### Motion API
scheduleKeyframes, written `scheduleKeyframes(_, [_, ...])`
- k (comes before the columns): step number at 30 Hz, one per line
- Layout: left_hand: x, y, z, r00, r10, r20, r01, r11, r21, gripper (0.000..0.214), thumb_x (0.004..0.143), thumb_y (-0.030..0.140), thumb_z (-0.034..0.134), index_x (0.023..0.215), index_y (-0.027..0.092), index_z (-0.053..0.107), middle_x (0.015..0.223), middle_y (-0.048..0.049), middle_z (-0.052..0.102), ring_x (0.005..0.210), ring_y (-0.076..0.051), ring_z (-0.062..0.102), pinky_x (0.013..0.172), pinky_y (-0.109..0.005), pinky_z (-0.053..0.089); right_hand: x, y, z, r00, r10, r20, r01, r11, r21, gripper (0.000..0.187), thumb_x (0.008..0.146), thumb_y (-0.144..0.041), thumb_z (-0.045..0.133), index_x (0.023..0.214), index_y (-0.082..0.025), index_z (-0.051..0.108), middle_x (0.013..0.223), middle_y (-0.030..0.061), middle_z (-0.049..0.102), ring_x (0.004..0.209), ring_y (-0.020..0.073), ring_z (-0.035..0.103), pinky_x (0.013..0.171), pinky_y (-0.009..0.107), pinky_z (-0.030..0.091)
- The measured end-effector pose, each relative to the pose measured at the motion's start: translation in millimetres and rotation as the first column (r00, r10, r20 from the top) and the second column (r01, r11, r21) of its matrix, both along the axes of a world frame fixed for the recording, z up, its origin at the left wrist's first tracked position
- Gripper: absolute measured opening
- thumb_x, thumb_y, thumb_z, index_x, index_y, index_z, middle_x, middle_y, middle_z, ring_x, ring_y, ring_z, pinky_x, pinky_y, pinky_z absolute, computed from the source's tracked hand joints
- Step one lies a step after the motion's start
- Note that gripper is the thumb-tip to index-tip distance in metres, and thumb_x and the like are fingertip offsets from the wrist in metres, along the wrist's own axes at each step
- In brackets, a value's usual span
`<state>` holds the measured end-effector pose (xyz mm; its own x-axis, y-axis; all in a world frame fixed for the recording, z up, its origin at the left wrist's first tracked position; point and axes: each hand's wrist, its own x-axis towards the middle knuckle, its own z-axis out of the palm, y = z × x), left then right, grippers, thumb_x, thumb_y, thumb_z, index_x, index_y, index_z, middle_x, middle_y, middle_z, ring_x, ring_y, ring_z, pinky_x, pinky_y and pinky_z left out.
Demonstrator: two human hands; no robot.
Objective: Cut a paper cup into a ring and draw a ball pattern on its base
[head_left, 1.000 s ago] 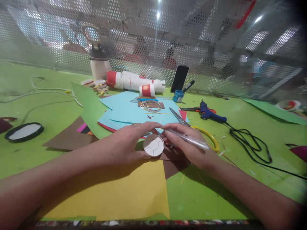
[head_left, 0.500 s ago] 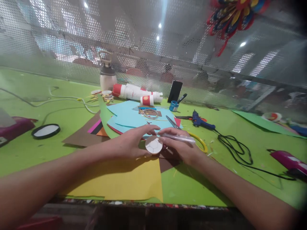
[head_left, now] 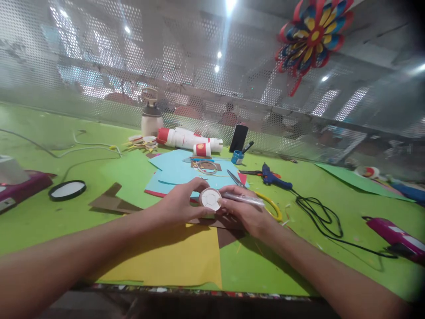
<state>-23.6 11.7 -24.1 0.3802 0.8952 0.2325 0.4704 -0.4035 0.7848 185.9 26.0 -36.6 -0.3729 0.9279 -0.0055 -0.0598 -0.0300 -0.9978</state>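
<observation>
And here we are, both arms stretched forward over the desk (head_left: 348,199), our two hands nearly meeting in the middle. Our left hand (head_left: 184,204) is clamped on a small white cup (head_left: 210,200), thumb beneath, fingers curled over the far side. The cup sits right between our hands, its round face tipped up toward us and marked with thin drawn lines.

Now our right hand (head_left: 247,212): it's closed around a clear pen (head_left: 244,198), the barrel slanting back over the knuckles, fingertips up against the cup's near right edge.

Straight ahead, past both hands, lies a red cup (head_left: 202,149) with a yellow emblem, lettering too small for us to read. Beyond our right hand there's a blue jar (head_left: 237,157), its pale label a blur, and a dark phone (head_left: 238,138) leaning behind it. Scissors (head_left: 277,207) show their yellow handle just beside that same hand, with a blue glue gun (head_left: 276,178) farther right. Beneath our left forearm spreads a yellow sheet (head_left: 172,257).
</observation>
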Motion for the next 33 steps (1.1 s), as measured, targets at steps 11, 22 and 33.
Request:
scheduleKeyframes(11, [0, -16, -4.3, 0.983, 0.024, -0.183, 0.045, 0.931, 0.361, 0.032, 0.081, 0.04, 0.067, 0.107, 0.021, 0.064, 0.133, -0.0126, 0.054, 0.119, -0.03, 0.052, 0.101, -0.048, 0.04, -7, -13, 7.9, 0.998, 0.014, -0.063, -0.012, 0.999, 0.029, 0.032, 0.072, -0.03, 0.078, 0.096, -0.021, 0.058, 0.083, 0.0002, 0.068, 0.074, 0.0161, 0.067, 0.069, 0.029, 0.052])
scheduleKeyframes(22, [-2, -15, 8.8, 0.981, -0.16, -0.106, 0.174, 0.974, 0.142, 0.034, 0.078, 0.032, 0.068, 0.109, 0.023, 0.061, 0.104, -0.0031, 0.068, 0.092, -0.02, 0.062, 0.081, -0.032, 0.047, 0, -8, 17.5, 0.984, -0.057, 0.167, 0.026, 0.983, 0.182, 0.024, 0.081, -0.037, 0.07, 0.093, -0.019, 0.06, 0.076, -0.0004, 0.066, 0.069, 0.0133, 0.06, 0.064, 0.026, 0.047])
scheduleKeyframes(33, [-7, -5, 9.7, 0.969, -0.204, -0.137, 0.222, 0.966, 0.131, 0.043, 0.081, 0.035, 0.067, 0.123, 0.026, 0.059, 0.12, -0.0069, 0.065, 0.109, -0.024, 0.06, 0.09, -0.035, 0.048, 9, -2, 21.6, 0.987, 0.077, 0.139, -0.087, 0.994, 0.069, 0.022, 0.077, -0.031, 0.075, 0.089, -0.02, 0.061, 0.063, -0.0034, 0.063, 0.055, 0.0104, 0.059, 0.051, 0.022, 0.046])
